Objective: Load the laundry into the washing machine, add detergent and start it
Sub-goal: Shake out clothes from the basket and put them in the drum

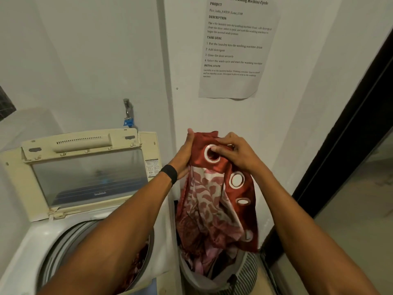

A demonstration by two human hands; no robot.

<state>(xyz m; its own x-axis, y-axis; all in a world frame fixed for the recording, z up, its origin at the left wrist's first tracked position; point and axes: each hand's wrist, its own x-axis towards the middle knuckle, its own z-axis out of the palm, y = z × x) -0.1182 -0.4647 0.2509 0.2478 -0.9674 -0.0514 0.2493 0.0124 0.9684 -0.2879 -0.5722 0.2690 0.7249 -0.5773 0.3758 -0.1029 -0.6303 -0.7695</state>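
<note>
A red curtain (pixel 214 201) with white eyelet rings and a leaf pattern hangs lifted out of the striped laundry basket (pixel 246 271) at the lower right. My left hand (pixel 185 154) grips its top edge from the left. My right hand (pixel 236 154) pinches the top by an eyelet from the right. The top-loading washing machine (pixel 27 248) stands at the lower left with its lid (pixel 85 173) raised. Some red fabric (pixel 138 262) lies in the drum, partly hidden by my left forearm.
More clothes fill the basket below the curtain. A tap with a blue fitting (pixel 128 116) sits on the wall behind the washer. An instruction sheet (pixel 236 45) is taped to the wall above. A dark door frame (pixel 331 158) runs along the right.
</note>
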